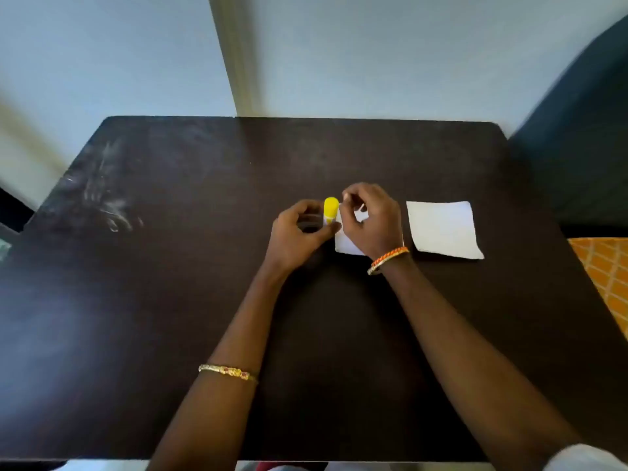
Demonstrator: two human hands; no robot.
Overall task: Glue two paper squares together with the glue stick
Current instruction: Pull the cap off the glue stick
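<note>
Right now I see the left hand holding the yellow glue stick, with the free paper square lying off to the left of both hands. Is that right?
Not quite. In the head view the free paper square lies to the right of both hands, not the left. The rest stands: the left hand holds the yellow glue stick, with the right hand beside it over the other paper square.

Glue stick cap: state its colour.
Bright yellow; the glue stick cap shows in the head view, between both hands.
</note>
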